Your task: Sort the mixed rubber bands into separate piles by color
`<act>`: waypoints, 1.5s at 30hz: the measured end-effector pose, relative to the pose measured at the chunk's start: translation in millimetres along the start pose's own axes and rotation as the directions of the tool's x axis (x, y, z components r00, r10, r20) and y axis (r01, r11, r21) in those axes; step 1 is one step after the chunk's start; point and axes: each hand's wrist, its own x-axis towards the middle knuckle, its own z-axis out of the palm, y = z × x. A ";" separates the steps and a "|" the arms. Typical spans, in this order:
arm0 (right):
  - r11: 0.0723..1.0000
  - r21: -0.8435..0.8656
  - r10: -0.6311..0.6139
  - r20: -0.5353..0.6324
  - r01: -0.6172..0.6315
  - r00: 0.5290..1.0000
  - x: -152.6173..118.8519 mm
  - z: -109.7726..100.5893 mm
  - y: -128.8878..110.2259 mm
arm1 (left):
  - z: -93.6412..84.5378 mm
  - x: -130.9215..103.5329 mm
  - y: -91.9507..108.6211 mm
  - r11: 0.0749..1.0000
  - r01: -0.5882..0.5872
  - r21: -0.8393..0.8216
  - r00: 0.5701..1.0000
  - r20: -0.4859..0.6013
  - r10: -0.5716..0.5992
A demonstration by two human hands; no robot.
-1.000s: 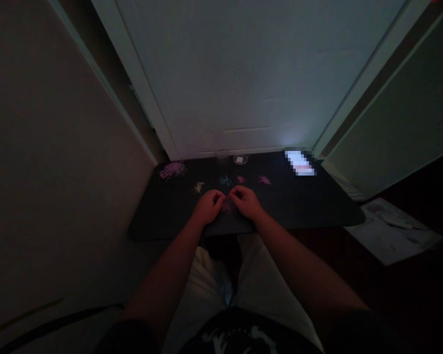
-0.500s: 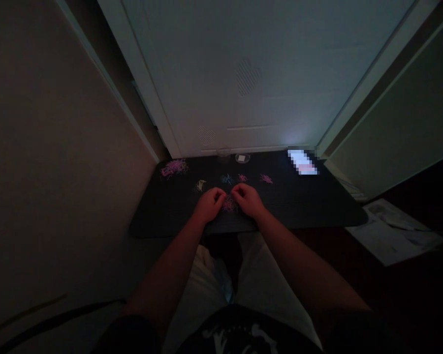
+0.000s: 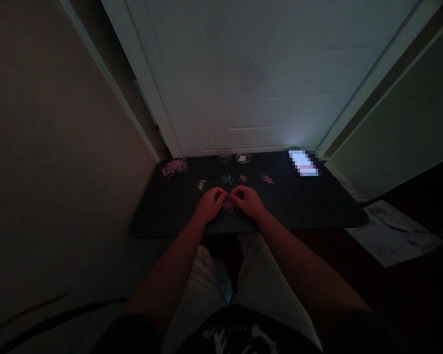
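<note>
While the left hand and right hand nearly meet at the pinkish pile by the near edge of the table, their fingers curl narrowly; whether they hold anything, I cannot tell.

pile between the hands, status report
Left hand, right hand: nearly meeting, grip unclear. Near pile: on dark table, between hands. Blue pile just beyond.

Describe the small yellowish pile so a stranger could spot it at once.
Find the dark tabletop against the pale, heart-patterned panel. Just beyond the left hand, the small yellowish pile lies left of the blue pile. Among its neighbours, it alone looks mostly yellow.
</note>
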 end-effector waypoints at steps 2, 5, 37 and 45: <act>1.000 0.004 0.000 0.005 0.000 1.000 0.1 0.1 1.4 | -0.7 -0.6 1.2 0.999 0.002 -0.050 1.000 -0.004 -0.002; 1.000 0.002 -0.005 0.021 0.005 1.000 -0.3 0.2 0.9 | -0.8 -1.4 2.1 0.998 0.010 -0.059 1.000 0.011 -0.009; 0.999 -0.025 -0.031 0.002 0.031 1.000 -1.1 -1.3 -2.1 | -0.6 0.2 2.6 0.998 0.055 -0.034 0.998 0.009 -0.055; 0.998 -0.035 -0.049 0.010 0.050 0.999 -0.6 -0.9 -0.5 | -1.1 0.2 1.9 0.999 0.028 -0.026 1.000 0.015 -0.028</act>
